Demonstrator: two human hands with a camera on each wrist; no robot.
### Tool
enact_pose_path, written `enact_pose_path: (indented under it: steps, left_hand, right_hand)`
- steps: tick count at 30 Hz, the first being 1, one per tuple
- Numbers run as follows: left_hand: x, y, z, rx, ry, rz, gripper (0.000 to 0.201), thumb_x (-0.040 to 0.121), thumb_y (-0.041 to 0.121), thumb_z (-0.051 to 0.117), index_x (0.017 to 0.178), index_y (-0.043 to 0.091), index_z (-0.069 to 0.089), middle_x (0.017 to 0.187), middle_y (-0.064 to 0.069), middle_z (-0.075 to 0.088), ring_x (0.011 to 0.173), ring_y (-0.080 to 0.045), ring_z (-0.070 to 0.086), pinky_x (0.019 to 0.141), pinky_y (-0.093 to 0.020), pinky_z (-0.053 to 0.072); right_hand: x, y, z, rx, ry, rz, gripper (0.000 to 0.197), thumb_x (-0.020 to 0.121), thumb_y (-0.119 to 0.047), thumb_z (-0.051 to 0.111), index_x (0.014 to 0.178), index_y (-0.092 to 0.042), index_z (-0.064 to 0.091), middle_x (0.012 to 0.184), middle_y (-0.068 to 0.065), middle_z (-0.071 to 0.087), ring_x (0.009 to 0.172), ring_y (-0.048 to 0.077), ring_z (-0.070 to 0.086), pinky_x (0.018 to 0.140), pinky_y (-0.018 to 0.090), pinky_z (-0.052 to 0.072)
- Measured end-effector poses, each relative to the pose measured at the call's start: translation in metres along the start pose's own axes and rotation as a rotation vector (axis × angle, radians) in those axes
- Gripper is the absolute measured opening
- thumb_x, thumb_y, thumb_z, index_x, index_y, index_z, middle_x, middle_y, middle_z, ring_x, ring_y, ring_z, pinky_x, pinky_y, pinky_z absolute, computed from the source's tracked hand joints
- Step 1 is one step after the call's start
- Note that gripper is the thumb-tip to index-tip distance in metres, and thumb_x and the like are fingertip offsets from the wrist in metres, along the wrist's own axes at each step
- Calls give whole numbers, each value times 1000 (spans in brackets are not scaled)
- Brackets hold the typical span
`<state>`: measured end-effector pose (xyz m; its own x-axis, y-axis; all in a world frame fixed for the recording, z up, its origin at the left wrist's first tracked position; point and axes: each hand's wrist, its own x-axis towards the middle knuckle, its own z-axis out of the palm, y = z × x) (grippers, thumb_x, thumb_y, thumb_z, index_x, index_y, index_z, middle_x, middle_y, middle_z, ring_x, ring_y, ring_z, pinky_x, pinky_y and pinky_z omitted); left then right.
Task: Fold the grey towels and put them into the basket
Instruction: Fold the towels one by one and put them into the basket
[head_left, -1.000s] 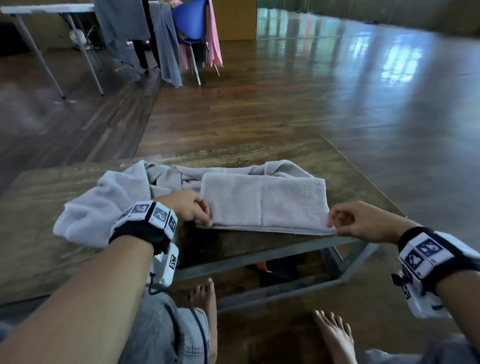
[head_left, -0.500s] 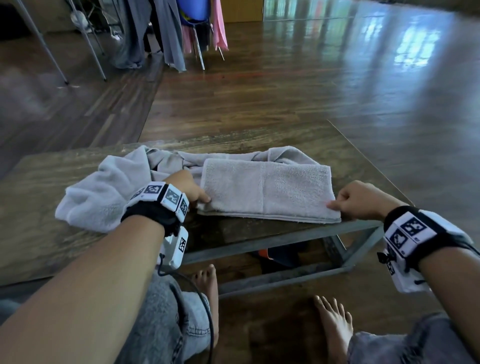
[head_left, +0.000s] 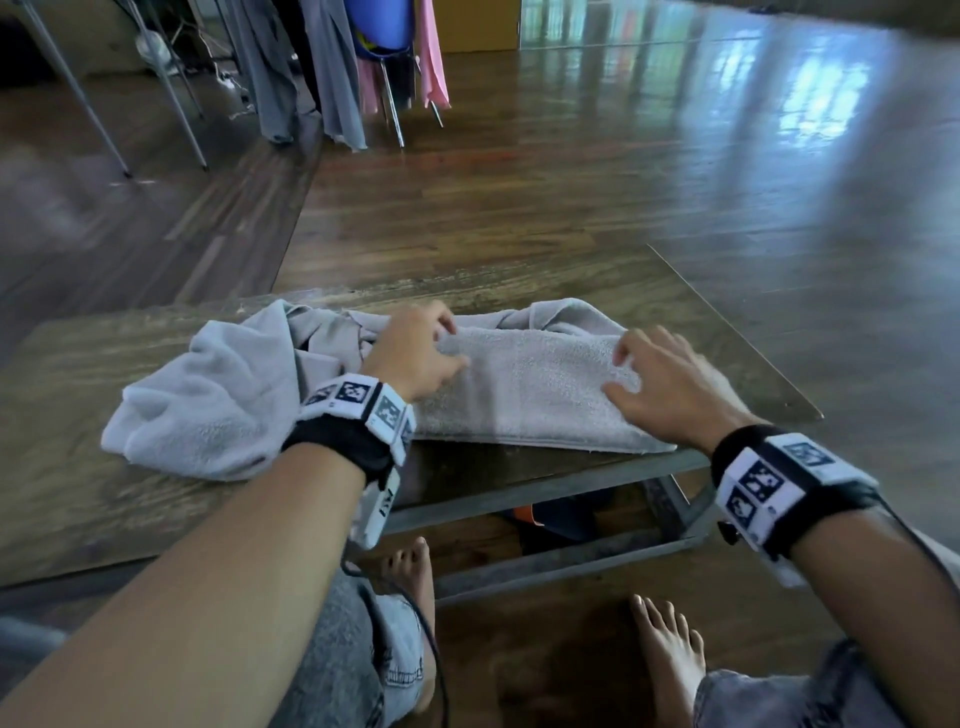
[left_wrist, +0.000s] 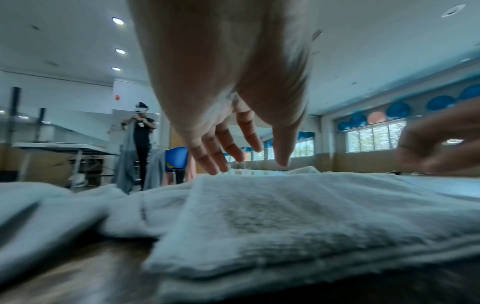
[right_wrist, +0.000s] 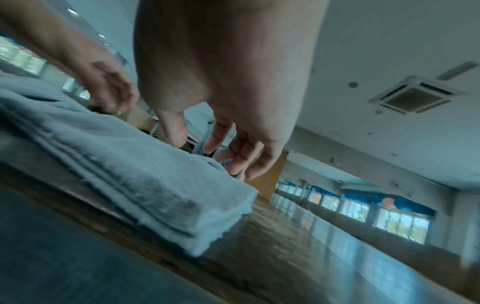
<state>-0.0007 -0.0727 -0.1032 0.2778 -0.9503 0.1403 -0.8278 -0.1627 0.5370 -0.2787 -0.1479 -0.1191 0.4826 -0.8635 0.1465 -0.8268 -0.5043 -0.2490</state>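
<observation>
A folded grey towel (head_left: 530, 395) lies flat near the front edge of the low wooden table (head_left: 78, 499). My left hand (head_left: 421, 348) rests over its left end with fingers spread and straight (left_wrist: 233, 144). My right hand (head_left: 660, 384) rests over its right end, fingers loosely bent just above the cloth (right_wrist: 228, 144). Neither hand grips anything. The towel's stacked layers (right_wrist: 130, 164) show from the side. A crumpled grey towel (head_left: 208, 400) is heaped to the left and runs behind the folded one. No basket is in view.
The table's right edge (head_left: 727, 332) lies close to my right hand. My bare feet (head_left: 670, 654) and a dark and orange object (head_left: 540, 517) sit under its metal frame. Farther off are a blue chair (head_left: 384, 31) draped with cloths and a standing person (left_wrist: 141, 131).
Both hands have let go of the folded towel's near corners. They have moved forward onto its top with fingers spread. The towel itself has stayed in place.
</observation>
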Motion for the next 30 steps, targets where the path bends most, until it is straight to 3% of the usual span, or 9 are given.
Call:
enact_pose_path:
  steps: [2, 4, 5, 7, 10, 15, 20, 27, 30]
  left_hand:
    - [5, 14, 19, 61, -40, 135, 37, 83, 37, 74, 113, 21, 58, 126, -5, 55, 117, -24, 52, 89, -36, 45]
    - [7, 24, 36, 180, -116, 183, 49, 85, 40, 70, 128, 25, 53, 155, -2, 35, 147, -29, 22, 110, -51, 32]
    - [7, 28, 44, 226, -176, 181, 58, 85, 42, 69, 136, 27, 47, 163, 2, 20, 152, -27, 4, 114, -56, 23]
    - [8, 32, 56, 281, -328, 137, 77, 86, 46, 67, 151, 29, 29, 167, 4, -2, 152, -26, -14, 118, -59, 12]
    - [7, 32, 68, 284, -476, 47, 89, 89, 52, 61, 157, 34, 5, 166, 3, -11, 151, -27, -18, 121, -54, -2]
    - [3, 22, 71, 277, -513, 37, 90, 93, 63, 45, 156, 35, -12, 164, 7, -22, 148, -22, -28, 120, -46, -16]
    - [2, 14, 72, 274, -526, 67, 92, 92, 70, 40, 155, 35, -16, 162, 10, -25, 147, -17, -30, 121, -44, -16]
    - [2, -1, 69, 285, -508, 123, 95, 88, 73, 45, 154, 41, -16, 163, 10, -25, 148, -11, -27, 119, -39, -16]
    - [4, -7, 69, 317, -511, 124, 96, 86, 75, 43, 153, 43, -18, 162, 10, -26, 147, -9, -28, 120, -40, -16]
  right_hand:
    - [4, -18, 11, 46, 18, -126, 42, 89, -46, 60, 124, -26, 49, 128, -2, 49, 118, 18, 45, 101, 42, 41]
    - [8, -33, 22, 83, -83, -204, 57, 89, -43, 63, 139, -24, 42, 144, 0, 37, 134, 21, 34, 112, 45, 35]
    - [10, -38, 27, 88, -145, -241, 64, 88, -42, 64, 143, -25, 37, 149, 0, 30, 139, 22, 28, 116, 44, 30]
    - [14, -46, 35, 87, -211, -284, 67, 89, -41, 64, 147, -25, 33, 152, -1, 23, 143, 22, 21, 118, 40, 22]
    - [19, -49, 43, 102, -255, -251, 71, 88, -35, 63, 150, -21, 30, 157, 1, 17, 148, 24, 15, 123, 39, 14]
    - [24, -50, 54, 145, -405, -157, 81, 90, -35, 58, 157, -28, 12, 169, 2, -6, 155, 19, -15, 124, 44, -7]
    - [25, -48, 60, 101, -460, -112, 86, 92, -46, 51, 159, -34, -3, 168, 1, -21, 152, 14, -26, 121, 42, -15]
    - [26, -45, 57, 137, -476, -69, 119, 86, -57, 64, 158, -17, -22, 166, 0, -26, 151, 13, -27, 124, 43, -14]
    - [26, -43, 56, 155, -491, -58, 119, 86, -61, 61, 158, -17, -22, 165, -2, -29, 150, 10, -30, 123, 42, -16]
